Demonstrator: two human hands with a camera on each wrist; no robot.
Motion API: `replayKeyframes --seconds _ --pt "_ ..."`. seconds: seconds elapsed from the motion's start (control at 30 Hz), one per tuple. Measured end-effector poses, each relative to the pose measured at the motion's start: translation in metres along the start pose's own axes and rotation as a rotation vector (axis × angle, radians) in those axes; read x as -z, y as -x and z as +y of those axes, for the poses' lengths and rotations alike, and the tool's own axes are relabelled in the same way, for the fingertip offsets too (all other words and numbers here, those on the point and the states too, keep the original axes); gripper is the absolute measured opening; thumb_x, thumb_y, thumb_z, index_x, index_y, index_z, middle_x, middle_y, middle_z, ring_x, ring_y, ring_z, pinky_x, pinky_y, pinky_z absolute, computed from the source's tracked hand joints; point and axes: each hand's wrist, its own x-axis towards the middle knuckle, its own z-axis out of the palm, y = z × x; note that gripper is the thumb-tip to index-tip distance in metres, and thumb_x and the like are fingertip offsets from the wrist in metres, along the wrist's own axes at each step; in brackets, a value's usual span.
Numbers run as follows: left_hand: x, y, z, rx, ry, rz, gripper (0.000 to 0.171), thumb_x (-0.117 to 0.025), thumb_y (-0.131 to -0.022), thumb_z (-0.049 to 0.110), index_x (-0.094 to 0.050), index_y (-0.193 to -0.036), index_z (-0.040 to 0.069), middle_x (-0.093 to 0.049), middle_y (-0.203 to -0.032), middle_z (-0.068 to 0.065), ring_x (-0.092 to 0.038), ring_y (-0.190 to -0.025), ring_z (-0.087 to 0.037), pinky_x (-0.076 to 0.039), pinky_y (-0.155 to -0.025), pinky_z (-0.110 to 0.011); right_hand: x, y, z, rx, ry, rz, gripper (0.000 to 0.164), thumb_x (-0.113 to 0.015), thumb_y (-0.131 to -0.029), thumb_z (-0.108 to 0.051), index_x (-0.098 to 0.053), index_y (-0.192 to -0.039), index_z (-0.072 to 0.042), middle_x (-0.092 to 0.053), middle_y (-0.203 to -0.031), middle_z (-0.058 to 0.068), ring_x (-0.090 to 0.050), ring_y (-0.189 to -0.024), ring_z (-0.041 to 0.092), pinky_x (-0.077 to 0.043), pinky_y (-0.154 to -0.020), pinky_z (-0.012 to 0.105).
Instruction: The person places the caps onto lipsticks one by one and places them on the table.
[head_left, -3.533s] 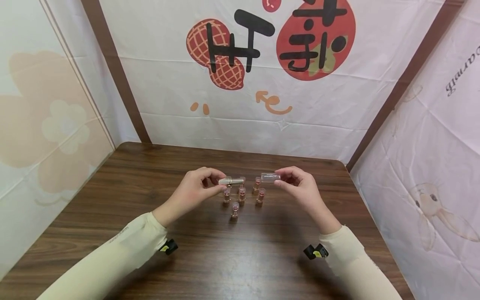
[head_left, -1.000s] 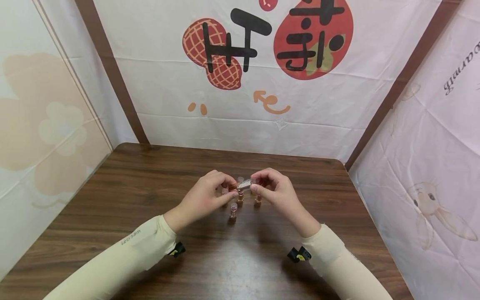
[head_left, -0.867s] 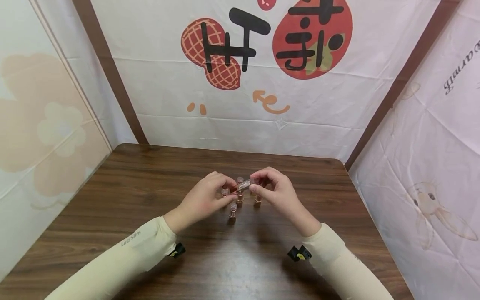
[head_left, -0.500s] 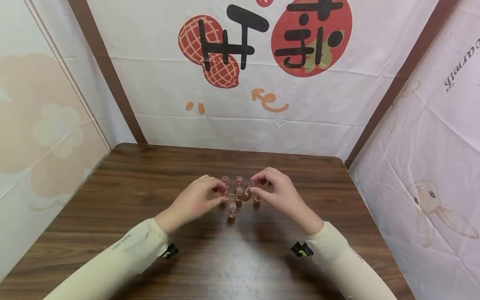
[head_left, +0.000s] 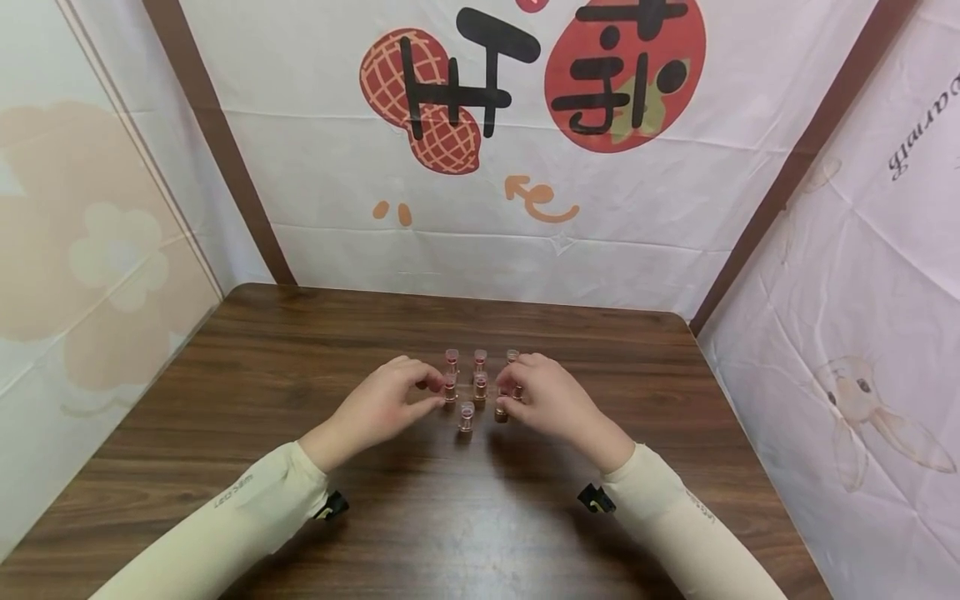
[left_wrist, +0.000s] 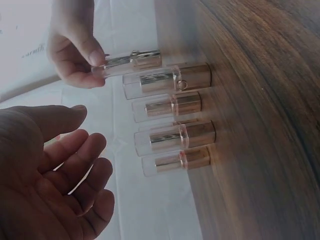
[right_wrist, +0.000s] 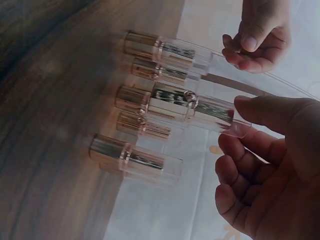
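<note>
My right hand pinches a capped lipstick by the top of its clear cap. In the head view this lipstick is low over the table, at the front right of the group; whether its base touches the wood I cannot tell. My left hand holds nothing, its fingers loosely bent beside the left lipstick of the middle row. Several more capped lipsticks stand upright, among them a front one, a central one and a back one. The right hand partly hides those on the right.
A dark wooden table carries everything. Behind it hangs a white printed cloth, with more cloth on both sides. A small black wrist camera sits under the right sleeve, another black camera under the left.
Earlier my left hand held an uncapped lipstick and my right hand its clear cap. The two were joined, the left hand let go and drew left, and the right lowered the capped lipstick.
</note>
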Motion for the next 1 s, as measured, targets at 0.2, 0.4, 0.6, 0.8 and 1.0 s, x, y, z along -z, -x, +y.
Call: replayKeyframes --seconds 0.2,0.4,0.6,0.8,1.0 --pt "0.0 0.001 -0.003 -0.005 -0.004 -0.011 0.016 -0.08 -0.091 0.022 -0.074 -0.103 0.015 -0.072 -0.099 0.006 -0.063 -0.099 -0.015 -0.054 -0.089 -0.039 -0.006 -0.001 0.0 -0.027 0.008 -0.026 0.018 -0.082 -0.088 -0.024 -0.074 -0.102 -0.015 -0.067 -0.09 -0.006 -0.057 -0.084 0.009 -0.051 -0.076 0.03" --pt "-0.001 0.002 -0.003 0.003 -0.001 -0.027 0.015 -0.079 -0.092 0.023 -0.074 -0.104 0.016 -0.071 -0.1 0.006 -0.063 -0.099 -0.016 -0.054 -0.089 -0.039 -0.017 -0.001 0.004 -0.038 0.072 -0.069 0.017 -0.081 -0.088 -0.027 -0.073 -0.099 -0.017 -0.067 -0.088 -0.008 -0.06 -0.086 0.011 -0.051 -0.08 0.032" --pt "-0.004 0.002 -0.003 0.005 -0.001 -0.046 0.014 -0.079 -0.092 0.023 -0.074 -0.104 0.016 -0.071 -0.101 0.006 -0.064 -0.101 -0.019 -0.054 -0.089 -0.039 -0.024 0.003 0.007 -0.026 0.093 -0.076 0.017 -0.08 -0.089 -0.031 -0.073 -0.098 -0.019 -0.068 -0.091 -0.009 -0.059 -0.086 0.011 -0.051 -0.078 0.031" --pt "-0.006 0.0 -0.001 -0.006 0.005 -0.038 0.014 -0.079 -0.092 0.023 -0.073 -0.103 0.017 -0.071 -0.102 0.006 -0.065 -0.101 -0.02 -0.054 -0.089 -0.039 -0.022 0.005 0.004 -0.013 0.094 -0.069 0.018 -0.081 -0.088 -0.028 -0.074 -0.1 -0.017 -0.068 -0.089 -0.007 -0.059 -0.083 0.012 -0.051 -0.078 0.033" --pt "-0.008 0.0 0.002 -0.009 -0.016 -0.036 0.016 -0.08 -0.091 0.023 -0.074 -0.105 0.018 -0.072 -0.103 0.006 -0.065 -0.101 -0.017 -0.054 -0.09 -0.039 -0.021 0.006 0.002 -0.016 0.116 -0.076 0.02 -0.082 -0.088 -0.027 -0.075 -0.103 -0.016 -0.069 -0.091 -0.007 -0.061 -0.086 0.014 -0.052 -0.081 0.035"
